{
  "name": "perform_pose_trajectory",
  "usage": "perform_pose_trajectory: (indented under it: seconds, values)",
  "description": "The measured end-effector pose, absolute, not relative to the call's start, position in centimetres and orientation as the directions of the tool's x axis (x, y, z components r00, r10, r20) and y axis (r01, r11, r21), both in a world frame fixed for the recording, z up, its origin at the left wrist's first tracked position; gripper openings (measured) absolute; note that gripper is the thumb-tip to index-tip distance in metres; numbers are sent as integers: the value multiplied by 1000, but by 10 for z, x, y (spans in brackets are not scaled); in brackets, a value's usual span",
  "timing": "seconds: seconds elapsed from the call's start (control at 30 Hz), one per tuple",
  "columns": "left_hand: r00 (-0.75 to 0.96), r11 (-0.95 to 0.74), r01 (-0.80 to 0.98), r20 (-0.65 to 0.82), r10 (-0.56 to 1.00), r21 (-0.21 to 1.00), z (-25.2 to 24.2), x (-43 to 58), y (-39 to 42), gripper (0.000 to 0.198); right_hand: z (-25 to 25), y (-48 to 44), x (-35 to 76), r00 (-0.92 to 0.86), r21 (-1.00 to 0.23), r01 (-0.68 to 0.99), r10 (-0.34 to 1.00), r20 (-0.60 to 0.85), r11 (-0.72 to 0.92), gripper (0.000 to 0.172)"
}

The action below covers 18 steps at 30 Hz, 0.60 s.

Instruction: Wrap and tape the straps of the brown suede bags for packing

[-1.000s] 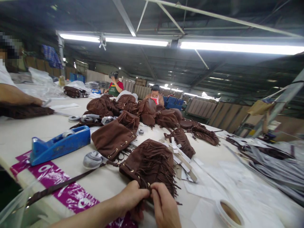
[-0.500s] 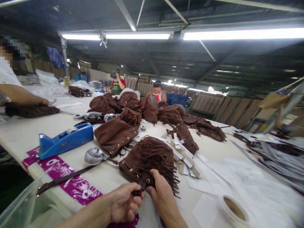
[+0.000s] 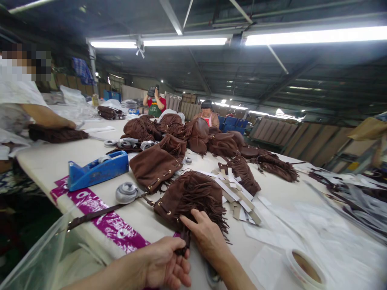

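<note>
A dark brown fringed drawstring bag with gold eyelets lies on the table in front of me. My left hand pinches a short dark brown strap at the bag's near edge, between thumb and fingers. Resting on that edge is my right hand, its fingers stretched over the fringe and its thumb side hidden. A long strap runs left from the bag, with a wrapped grey coil beside it. Behind lies a second brown bag.
A blue tape dispenser stands at left on purple printed material. Paper strips are heaped right of the bag, and a tape roll lies near right. More brown bags are piled behind. Co-workers are around the table.
My left hand has drawn the strap slightly down, away from the bag. The right hand's fingers have shifted from gripping the edge to lying stretched on it. The view has swung slightly left.
</note>
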<state>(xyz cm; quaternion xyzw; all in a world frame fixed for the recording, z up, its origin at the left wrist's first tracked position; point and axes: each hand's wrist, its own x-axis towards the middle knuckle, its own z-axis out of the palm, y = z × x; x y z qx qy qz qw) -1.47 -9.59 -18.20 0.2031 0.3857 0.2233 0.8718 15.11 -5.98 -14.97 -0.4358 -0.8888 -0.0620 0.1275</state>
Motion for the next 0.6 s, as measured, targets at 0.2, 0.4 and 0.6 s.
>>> perform_pose_trajectory:
  seconds: [0.2,0.4,0.6]
  values:
    - [525,801,-351,-607,597,485,-173,-12,-107,29,-155,-56,149,-529,-19,827,789,312,562,58]
    - [711,832,-90,-550,438,547,-178,-41,-98,23,-138,-65,144,-749,-4,635,618,241,772,68]
    - [709,744,35,-541,452,668,-201,-48,-89,32,-112,-54,139,-837,-388,491,545,38,780,50]
